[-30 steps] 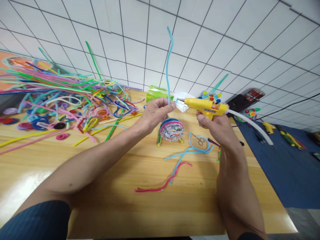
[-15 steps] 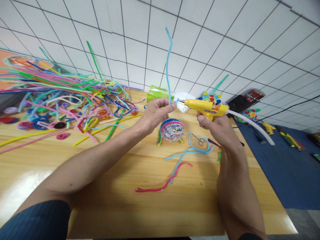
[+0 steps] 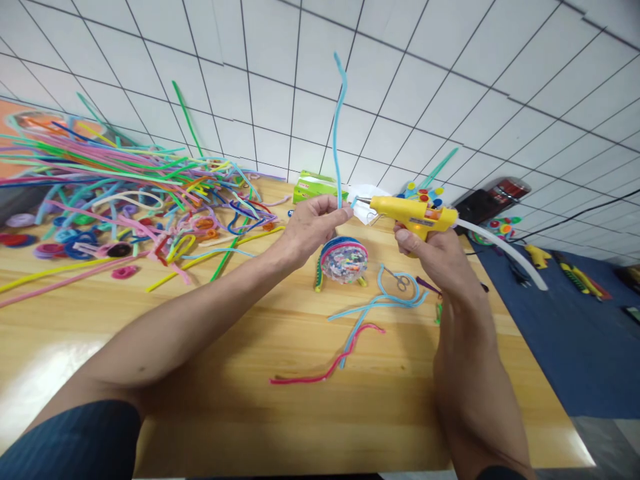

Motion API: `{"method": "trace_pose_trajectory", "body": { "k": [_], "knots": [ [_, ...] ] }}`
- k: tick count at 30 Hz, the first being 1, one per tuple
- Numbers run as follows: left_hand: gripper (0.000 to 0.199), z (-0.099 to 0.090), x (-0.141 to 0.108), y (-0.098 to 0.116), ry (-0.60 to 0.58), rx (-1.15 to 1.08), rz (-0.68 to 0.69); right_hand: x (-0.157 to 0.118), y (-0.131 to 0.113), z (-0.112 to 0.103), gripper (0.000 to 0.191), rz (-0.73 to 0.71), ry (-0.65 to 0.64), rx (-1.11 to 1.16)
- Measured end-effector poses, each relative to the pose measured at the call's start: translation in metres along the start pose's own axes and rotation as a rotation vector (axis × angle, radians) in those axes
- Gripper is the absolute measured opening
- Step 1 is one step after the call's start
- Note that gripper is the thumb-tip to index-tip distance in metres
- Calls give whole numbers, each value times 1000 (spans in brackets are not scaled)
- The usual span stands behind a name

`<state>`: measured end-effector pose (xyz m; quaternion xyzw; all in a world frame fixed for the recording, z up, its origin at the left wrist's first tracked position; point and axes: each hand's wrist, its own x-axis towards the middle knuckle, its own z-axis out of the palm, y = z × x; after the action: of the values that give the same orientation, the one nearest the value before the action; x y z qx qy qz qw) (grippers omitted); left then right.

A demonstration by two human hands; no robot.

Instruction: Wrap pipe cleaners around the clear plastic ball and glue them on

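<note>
Light-blue pipe cleaner [image 3: 335, 127]: quantity one, pinched between the thumb and fingers of the left hand [image 3: 313, 228]. Yellow glue gun [image 3: 410, 212]: quantity one, with one translucent glue stick [image 3: 505, 247] curving from its rear. The right hand [image 3: 433, 250] is wrapped around the handle. Round decorated disc [image 3: 344, 260]: quantity one. Scissors [image 3: 402, 283]: one pair. Red-pink pipe cleaner [image 3: 327, 373]: quantity one, lying closer to the wearer than the disc. Loose light-blue stems [image 3: 370, 308]: several, overlapping; exact count not determinable.

The held piece extends upward from the left fingertips, its upper end slightly bent. A short light-blue end projects beside those fingertips, at the nozzle; it appears to belong to the same piece, though the view is too small to confirm this. The disc sits just below the left hand. The scissors lie between the disc and the right forearm, beside the loose stems. A multicoloured pile of pipe cleaners [image 3: 150, 180] is situated left of the left hand; a green box [image 3: 311, 188] stands behind it.

Work surface: light wooden table [image 3: 240, 413], glossy. Blue mat [image 3: 565, 333]: right of the right hand. White tiled wall [image 3: 270, 53]: behind the table.
</note>
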<state>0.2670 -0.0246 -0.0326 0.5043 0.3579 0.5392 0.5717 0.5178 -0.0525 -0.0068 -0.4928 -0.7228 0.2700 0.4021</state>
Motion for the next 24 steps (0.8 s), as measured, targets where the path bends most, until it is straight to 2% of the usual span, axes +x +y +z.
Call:
{"method": "trace_pose_trajectory", "body": {
  "k": [6, 9, 13, 15, 18, 21, 24],
  "knots": [
    [34, -1, 0, -1, -28, -31, 5, 1, -2, 0, 27, 59, 56, 57],
    [29, 0, 0, -1, -26, -48, 18, 7, 7, -5, 30, 51, 86, 81],
    [26, -1, 0, -2, -12, -37, 24, 18, 45, -17, 30, 69, 119, 63],
    [26, -1, 0, -4, -15, -34, 29, 23, 72, -22, 30, 147, 134, 8],
    [26, -2, 1, -6, -26, -31, 35, 24, 111, -24, 31, 352, 107, -139],
    [28, -3, 2, -9, -31, -13, 31, 22, 140, -21, 37, 419, 65, -165],
    [29, -3, 2, -10, -36, 10, 20, 20, 158, -19, 45, 454, 51, -175]
  ]
}}
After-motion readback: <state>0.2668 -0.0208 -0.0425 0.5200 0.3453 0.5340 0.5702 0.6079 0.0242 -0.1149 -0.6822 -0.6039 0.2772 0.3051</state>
